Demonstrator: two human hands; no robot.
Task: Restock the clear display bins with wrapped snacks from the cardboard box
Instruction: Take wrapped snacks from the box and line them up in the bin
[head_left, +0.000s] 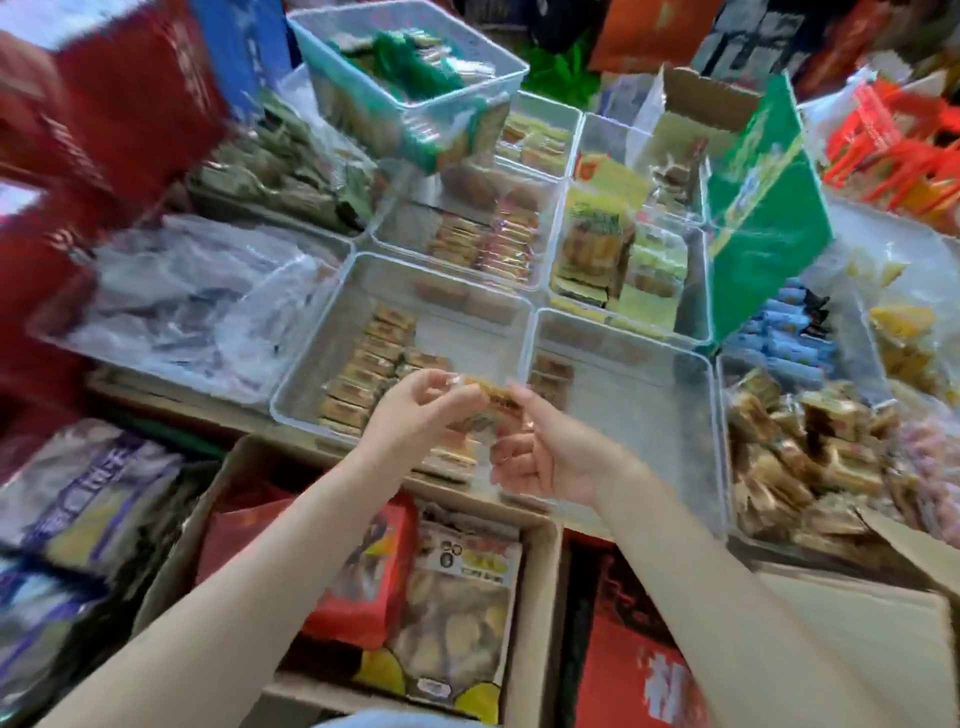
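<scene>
- The left hand (415, 405) and the right hand (540, 452) together held one wrapped snack (491, 397) just above the near edge of the clear bins; the left fingertips pinched its crinkled left end, and the right thumb and forefinger pinched its right end, the other right fingers curled loosely below.
- The snack looked small, flat and light, a brownish bar in glossy film. My guess was that the film would be slippery and the contents crumbly, so the sealed ends were the safest places to hold, not the middle.
- Directly beneath it, the near centre bin (311, 358) held a neat row of similar bars along its left part, with much bare floor to the right.
- The bin to its right (711, 395) was mostly bare too, with only a few bars near its left wall, so either could take more stock.
- Further right, another bin (727, 514) was heaped with brown wrapped pieces.
- Bins behind held orange-wrapped and green-labelled packets; blur hid finer detail.
- Below the arms, the cardboard box (540, 597) held large bagged snacks, among them a red bag (374, 566).
</scene>
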